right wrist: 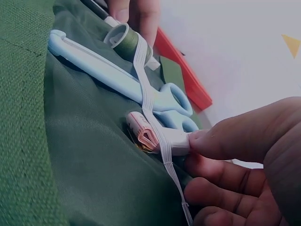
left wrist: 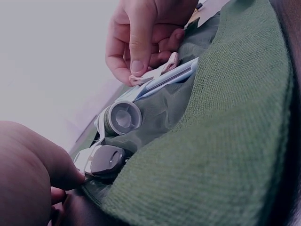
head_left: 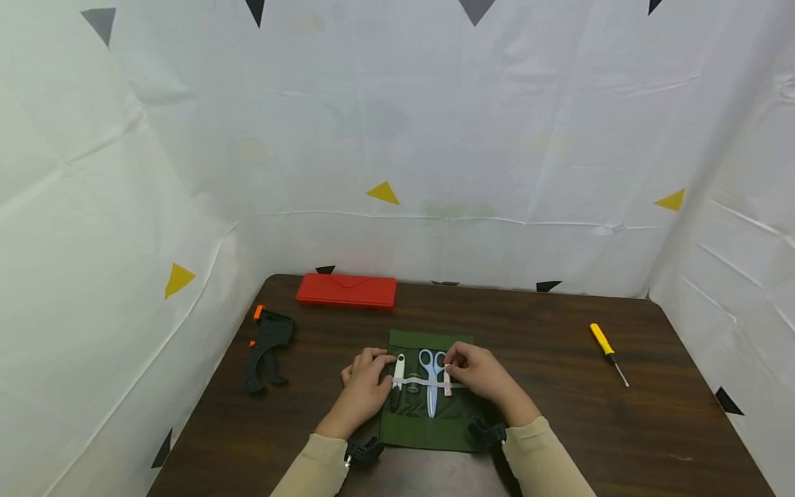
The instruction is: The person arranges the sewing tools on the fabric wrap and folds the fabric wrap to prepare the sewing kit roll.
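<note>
- Beige sleeves point(head_left: 546, 459) come nearest the camera, one on either side of a green cloth pouch point(head_left: 428, 436) lying unfolded on the table point(head_left: 528, 324).
- Right hand point(head_left: 475, 373): thumb and forefinger pinch the end of a rolled pink-and-white tape point(right wrist: 137, 121), which lies on the pouch, beside the scissors.
- Left hand point(head_left: 363, 393): thumb and forefinger stand apart, resting against the white-handled tool point(head_left: 399, 364).
- Judging by this, the step in hand is fitting the tape under the white elastic point(right wrist: 146, 96), which already crosses it; the next move calls for seating it snugly, then loosening the right fingers without dragging the strap.
- Under the same elastic sit the tool, a thread spool point(left wrist: 124, 117) and pale blue scissors point(right wrist: 99, 73).
- Elsewhere, a red case point(head_left: 348, 293) looks closed, its contents hidden; a black clamp point(head_left: 271, 337) and yellow screwdriver point(head_left: 601, 338) lie loose.
</note>
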### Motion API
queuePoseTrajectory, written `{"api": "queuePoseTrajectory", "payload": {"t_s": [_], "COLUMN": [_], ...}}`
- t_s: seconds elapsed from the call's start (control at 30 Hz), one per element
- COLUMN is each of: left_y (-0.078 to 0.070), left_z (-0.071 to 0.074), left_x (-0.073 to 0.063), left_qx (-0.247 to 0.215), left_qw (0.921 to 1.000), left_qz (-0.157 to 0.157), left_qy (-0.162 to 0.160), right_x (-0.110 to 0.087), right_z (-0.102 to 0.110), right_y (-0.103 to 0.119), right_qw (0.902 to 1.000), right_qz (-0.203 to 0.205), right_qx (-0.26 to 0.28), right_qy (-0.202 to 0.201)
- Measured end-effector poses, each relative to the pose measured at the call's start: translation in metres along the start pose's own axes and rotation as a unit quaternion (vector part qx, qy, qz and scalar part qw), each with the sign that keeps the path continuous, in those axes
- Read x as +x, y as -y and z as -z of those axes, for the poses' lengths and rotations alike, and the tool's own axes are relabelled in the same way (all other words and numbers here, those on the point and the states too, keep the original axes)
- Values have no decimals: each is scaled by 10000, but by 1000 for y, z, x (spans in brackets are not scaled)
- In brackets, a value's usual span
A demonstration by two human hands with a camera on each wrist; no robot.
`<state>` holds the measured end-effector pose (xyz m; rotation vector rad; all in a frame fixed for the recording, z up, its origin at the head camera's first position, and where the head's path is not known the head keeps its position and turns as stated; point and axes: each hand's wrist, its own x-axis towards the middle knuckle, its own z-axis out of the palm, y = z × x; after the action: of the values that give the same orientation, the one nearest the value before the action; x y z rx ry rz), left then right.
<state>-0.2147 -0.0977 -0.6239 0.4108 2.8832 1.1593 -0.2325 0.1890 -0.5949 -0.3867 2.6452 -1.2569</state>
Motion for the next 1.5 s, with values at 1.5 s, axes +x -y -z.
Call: {"api": "queuePoseTrajectory", "payload": {"t_s": [1.5], "left_y": [0], "left_z": [1], "left_x": [0], "left_qx": [-78], "left_qw": [10000], "left_qz": [-17], "left_qy": [39], "right_x": [-21], "right_z": [8], "right_y": [15], "right_qw": [9962], "right_qz": [539], "right_qx": [-597], "right_qy": [347]}}
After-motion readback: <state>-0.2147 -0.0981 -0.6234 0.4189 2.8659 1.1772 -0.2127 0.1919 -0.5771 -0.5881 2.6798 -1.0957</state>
